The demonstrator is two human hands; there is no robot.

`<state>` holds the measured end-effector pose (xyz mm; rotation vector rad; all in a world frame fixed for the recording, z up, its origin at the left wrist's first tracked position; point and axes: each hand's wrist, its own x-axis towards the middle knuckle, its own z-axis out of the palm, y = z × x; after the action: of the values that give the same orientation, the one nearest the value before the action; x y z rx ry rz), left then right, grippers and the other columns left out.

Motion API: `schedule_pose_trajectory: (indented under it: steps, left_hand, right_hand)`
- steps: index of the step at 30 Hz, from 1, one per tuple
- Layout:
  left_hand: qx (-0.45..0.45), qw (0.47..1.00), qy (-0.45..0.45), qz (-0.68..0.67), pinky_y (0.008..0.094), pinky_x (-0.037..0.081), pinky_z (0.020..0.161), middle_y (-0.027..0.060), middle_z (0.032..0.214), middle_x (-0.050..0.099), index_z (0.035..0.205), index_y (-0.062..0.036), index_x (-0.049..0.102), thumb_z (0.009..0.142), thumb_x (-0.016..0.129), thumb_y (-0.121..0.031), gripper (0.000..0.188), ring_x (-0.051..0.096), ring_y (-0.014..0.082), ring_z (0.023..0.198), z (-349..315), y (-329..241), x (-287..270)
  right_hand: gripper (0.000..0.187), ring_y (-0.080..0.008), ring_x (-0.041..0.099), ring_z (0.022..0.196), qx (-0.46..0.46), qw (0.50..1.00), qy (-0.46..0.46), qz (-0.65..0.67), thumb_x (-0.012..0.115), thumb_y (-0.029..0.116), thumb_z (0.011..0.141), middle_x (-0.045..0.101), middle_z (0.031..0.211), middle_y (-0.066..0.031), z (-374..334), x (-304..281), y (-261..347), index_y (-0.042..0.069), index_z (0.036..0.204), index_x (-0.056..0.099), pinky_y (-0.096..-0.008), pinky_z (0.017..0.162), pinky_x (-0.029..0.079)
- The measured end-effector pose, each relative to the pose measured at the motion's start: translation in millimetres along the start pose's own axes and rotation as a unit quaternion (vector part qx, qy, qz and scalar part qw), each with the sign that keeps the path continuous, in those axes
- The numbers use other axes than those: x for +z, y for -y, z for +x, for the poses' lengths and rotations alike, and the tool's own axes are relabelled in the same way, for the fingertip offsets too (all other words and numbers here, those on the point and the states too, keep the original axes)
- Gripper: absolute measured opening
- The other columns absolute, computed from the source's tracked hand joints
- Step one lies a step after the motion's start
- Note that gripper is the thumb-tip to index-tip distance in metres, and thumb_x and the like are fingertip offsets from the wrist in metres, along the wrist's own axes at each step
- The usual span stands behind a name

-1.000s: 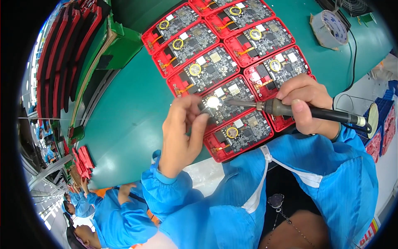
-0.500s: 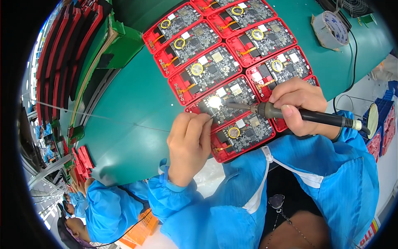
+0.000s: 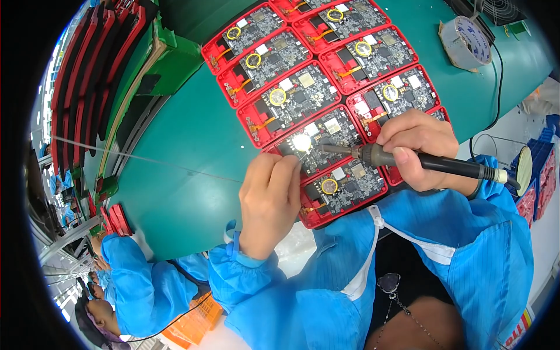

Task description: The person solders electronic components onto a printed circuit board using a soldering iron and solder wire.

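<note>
Lower than a second ago, the left hand (image 3: 269,201) pinches thin wire (image 3: 175,166) below-left of the red-cased, rectangular circuit board (image 3: 324,137); to its right, the right hand (image 3: 421,150) grips a cylindrical soldering iron (image 3: 456,165).

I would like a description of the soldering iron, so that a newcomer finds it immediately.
On the green table are rows of open red cases. Over the nearer ones, in the person's right grip, is the soldering iron. Unlike the flat cases below, it is a long black stick with a metal tip pointing left.
</note>
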<state>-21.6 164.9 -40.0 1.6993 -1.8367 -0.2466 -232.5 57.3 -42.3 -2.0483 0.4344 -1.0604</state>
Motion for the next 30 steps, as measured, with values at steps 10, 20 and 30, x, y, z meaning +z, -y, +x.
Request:
schedule_pose_trajectory:
  steps: [10, 20, 30]
  left_hand:
    - [0.004, 1.0, 0.012, 0.008, 0.036, 0.046, 0.06, 0.0109, 0.074, 0.052, 0.085, -0.0009, 0.059, 0.07, 0.065, 0.004, 0.017, 0.055, 0.0279, 0.069, 7.2, -1.6, 2.9]
    - [-0.044, 0.997, 0.026, -0.058, 0.0351, 0.046, 0.059, 0.0117, 0.079, 0.052, 0.094, -0.0023, 0.062, 0.067, 0.067, 0.003, 0.028, 0.054, 0.0279, 0.07, 17.4, 9.4, -3.5]
    - [-0.034, 0.993, 0.076, -0.08, 0.0355, 0.046, 0.061, 0.0109, 0.077, 0.053, 0.089, -0.0017, 0.064, 0.067, 0.067, 0.003, 0.023, 0.055, 0.0277, 0.071, 22.0, 20.0, -6.2]
  right_hand:
    - [0.011, -0.0199, 0.059, 0.059, -0.05, 0.999, 0.003, -0.012, 0.056, 0.007, 0.078, 0.06, 0.075, -0.0176, 2.6, 0.8, -1.6, -0.004, 0.075, 0.055, -0.0278, 0.052, 0.051]
    - [0.011, -0.019, 0.059, 0.057, -0.053, 0.998, 0.005, -0.014, 0.055, 0.007, 0.078, 0.06, 0.073, -0.017, 2.1, 4.5, -0.1, -0.004, 0.074, 0.055, -0.0274, 0.049, 0.051]
    - [0.007, -0.0181, 0.059, 0.053, -0.039, 0.999, -0.026, -0.007, 0.061, 0.004, 0.072, 0.06, 0.073, -0.0131, 0.7, 11.2, 0.5, -0.003, 0.071, 0.059, -0.024, 0.043, 0.046]
